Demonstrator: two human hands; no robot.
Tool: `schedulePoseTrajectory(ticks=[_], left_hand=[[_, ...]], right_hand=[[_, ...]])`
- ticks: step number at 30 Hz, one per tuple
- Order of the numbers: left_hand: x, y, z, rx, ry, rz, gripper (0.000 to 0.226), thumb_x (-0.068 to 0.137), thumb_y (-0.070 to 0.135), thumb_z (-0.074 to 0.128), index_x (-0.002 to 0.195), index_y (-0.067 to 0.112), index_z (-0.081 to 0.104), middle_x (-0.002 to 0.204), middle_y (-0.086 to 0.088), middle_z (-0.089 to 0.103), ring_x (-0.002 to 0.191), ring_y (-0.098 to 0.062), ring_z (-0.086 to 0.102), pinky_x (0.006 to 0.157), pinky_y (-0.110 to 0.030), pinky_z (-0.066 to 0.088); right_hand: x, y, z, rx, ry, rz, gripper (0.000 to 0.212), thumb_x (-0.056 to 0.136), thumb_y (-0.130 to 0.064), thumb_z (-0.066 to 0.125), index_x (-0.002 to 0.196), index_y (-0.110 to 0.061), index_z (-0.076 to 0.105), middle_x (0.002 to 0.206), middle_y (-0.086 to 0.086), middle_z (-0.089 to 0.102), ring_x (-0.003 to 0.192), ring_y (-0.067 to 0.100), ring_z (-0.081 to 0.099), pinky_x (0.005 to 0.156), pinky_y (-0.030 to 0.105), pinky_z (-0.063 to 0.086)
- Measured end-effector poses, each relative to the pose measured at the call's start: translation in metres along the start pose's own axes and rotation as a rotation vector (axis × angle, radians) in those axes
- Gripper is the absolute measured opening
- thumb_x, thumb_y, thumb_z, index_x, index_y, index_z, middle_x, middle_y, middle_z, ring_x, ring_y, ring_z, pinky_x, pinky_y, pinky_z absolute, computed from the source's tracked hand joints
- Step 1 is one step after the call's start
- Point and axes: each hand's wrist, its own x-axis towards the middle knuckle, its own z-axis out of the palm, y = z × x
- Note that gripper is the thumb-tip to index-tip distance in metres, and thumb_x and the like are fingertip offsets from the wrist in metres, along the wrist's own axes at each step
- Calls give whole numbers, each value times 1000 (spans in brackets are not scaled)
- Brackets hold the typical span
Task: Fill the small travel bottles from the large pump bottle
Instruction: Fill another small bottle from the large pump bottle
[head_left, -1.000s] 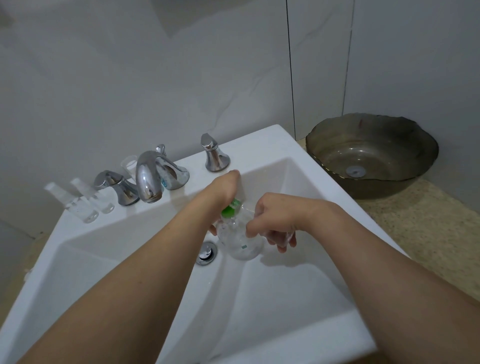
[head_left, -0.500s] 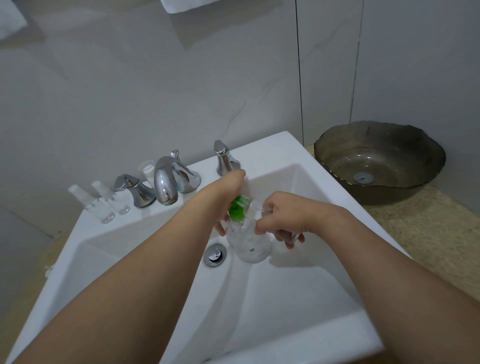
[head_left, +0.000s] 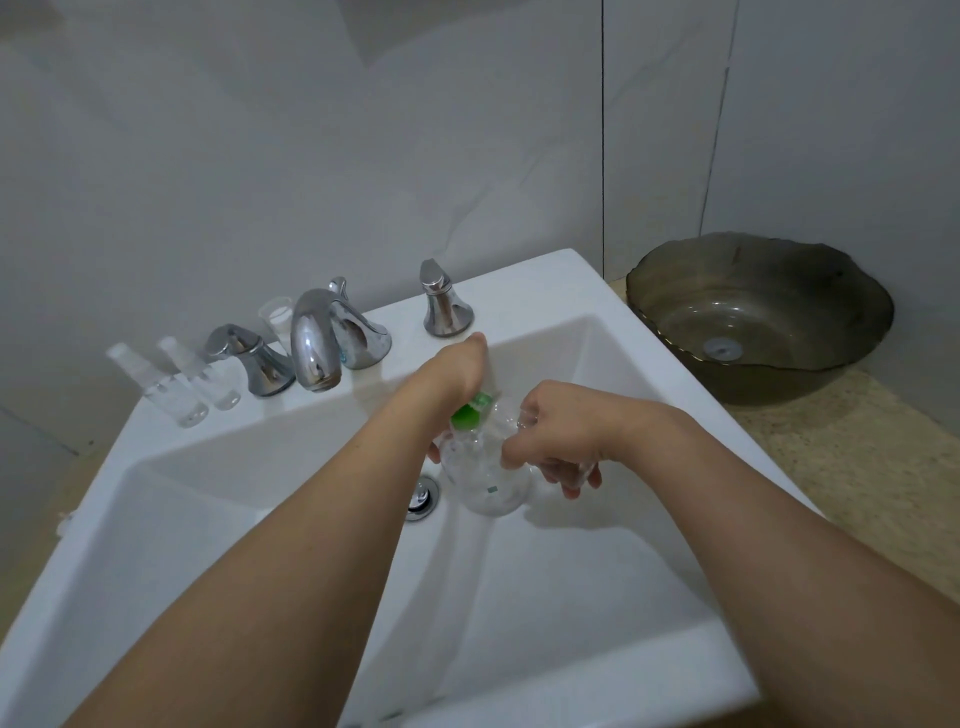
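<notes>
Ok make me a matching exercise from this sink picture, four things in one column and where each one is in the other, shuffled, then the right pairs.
Things:
1. pump bottle
2. two small travel bottles
3. dark glass bowl
4. drain plug

Places:
A. on the speckled counter right of the sink
B. held over the basin, gripped by both hands
C. at the bottom of the basin
D. on the sink ledge left of the taps

Pairs: 1-B, 2-D, 3-A, 4-C

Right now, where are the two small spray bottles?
Head view: the two small spray bottles stand side by side on the sink's back ledge at far left, just left of the left tap handle, away from both hands.
</notes>
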Motion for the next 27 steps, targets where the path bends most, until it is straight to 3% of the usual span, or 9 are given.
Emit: schedulePoseTrajectory(ticks=[6, 10, 14, 20, 27], left_hand=[[1, -1, 0, -20, 14, -2, 58, 98, 51, 22, 116, 7, 55, 108, -21, 62, 99, -43, 62, 92, -57, 51], [-1, 0, -1, 19, -2, 1, 60, 97, 51, 22, 117, 6, 55, 113, -21, 63, 100, -44, 62, 92, -56, 51], [-6, 0, -3, 39, -7, -10, 59, 97, 50, 18, 116, 7, 54, 106, -19, 61, 100, -40, 61, 93, -57, 50], [-13, 6, -14, -52, -114, -94, 89, 93, 75, 12, 149, 10, 36, 138, -24, 51, 125, -53, 48, 98, -73, 39], [-12, 9, -17, -88, -160, -106, 93, 89, 81, 14, 155, 16, 26, 150, -19, 42, 134, -52, 40, 98, -77, 35]], right_hand=[[1, 0, -1, -3, -3, -6, 24, 78, -25, 63, 68, -4, 57, 53, 13, 56, 49, 27, 64, 43, 22, 44], [1, 2, -1, -12, 9, -9, 25, 77, -25, 63, 64, -5, 56, 48, 10, 54, 50, 27, 64, 43, 23, 44], [0, 2, -2, -27, 32, -10, 25, 76, -25, 64, 61, -7, 54, 42, 6, 51, 48, 27, 63, 44, 23, 43], [-4, -1, -4, 18, 30, -49, 21, 76, -24, 64, 69, -5, 57, 47, 8, 52, 48, 27, 62, 44, 22, 42], [-5, -3, -5, 32, 48, -67, 25, 76, -24, 64, 62, -6, 53, 45, 8, 50, 46, 26, 61, 43, 22, 40]])
